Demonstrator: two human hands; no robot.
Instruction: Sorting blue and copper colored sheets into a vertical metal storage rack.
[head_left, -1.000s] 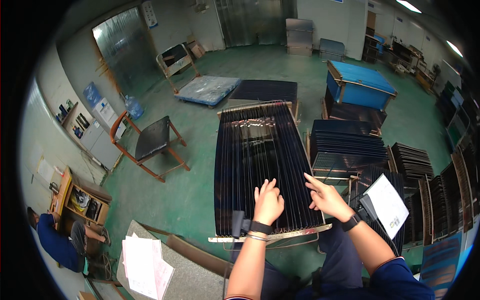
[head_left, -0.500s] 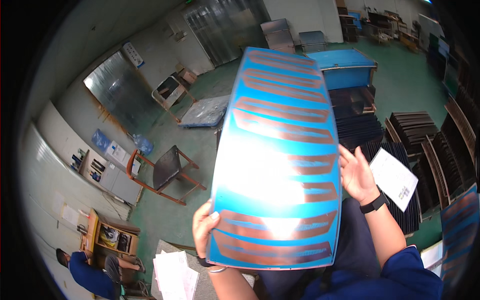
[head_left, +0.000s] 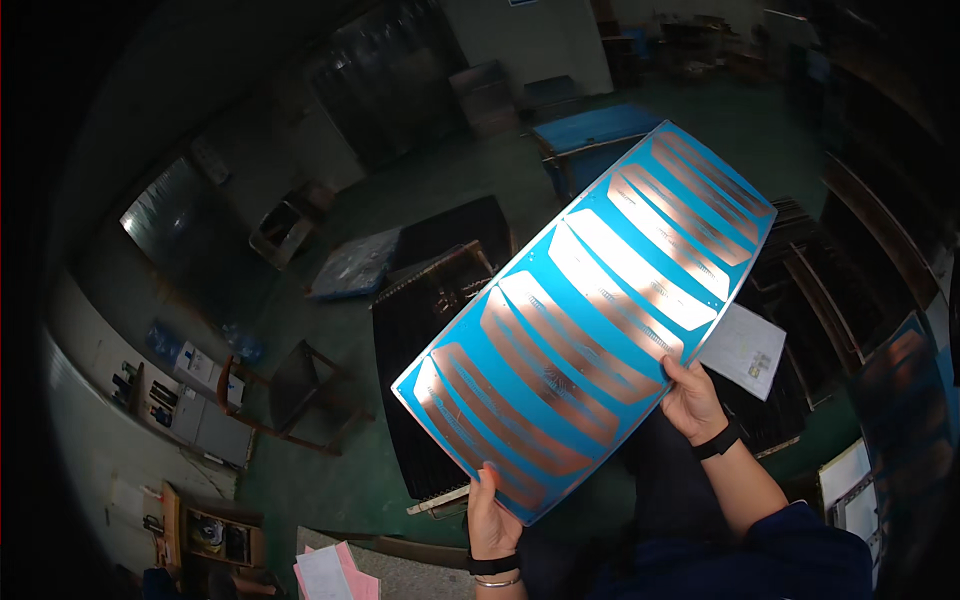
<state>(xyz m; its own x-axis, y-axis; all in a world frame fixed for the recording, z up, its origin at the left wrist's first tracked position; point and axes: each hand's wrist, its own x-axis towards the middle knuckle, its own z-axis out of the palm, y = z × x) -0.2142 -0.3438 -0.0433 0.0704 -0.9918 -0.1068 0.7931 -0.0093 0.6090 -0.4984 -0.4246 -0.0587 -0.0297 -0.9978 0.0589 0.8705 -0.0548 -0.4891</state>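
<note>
A long blue circuit board panel [head_left: 560, 270] with shiny copper-coloured patterns slants from my lap up toward the far right. At its near short edge, my left hand [head_left: 492, 522] pinches the panel, thumb on the face. Farther along the right long edge, my right hand [head_left: 692, 402] grips it with the thumb on top; its other fingers are partly hidden behind the panel. Both wrists wear black bands. A white printed sheet [head_left: 745, 350] lies just beyond my right hand, on dark racks.
Racks of dark panels [head_left: 440, 400] stand left of and beneath the panel, with more racks [head_left: 810, 290] at right. A blue-topped cart [head_left: 605, 125] is behind. A chair [head_left: 300, 395] stands at left. Pink and white papers [head_left: 335, 572] lie on a grey table [head_left: 425, 575]. Another person's leg shows at lower left.
The panel has swung from nearly upright to slanting right, and its glare has shifted. My right hand, open beside it before, now grips its edge. My left hand has moved right and lower.
</note>
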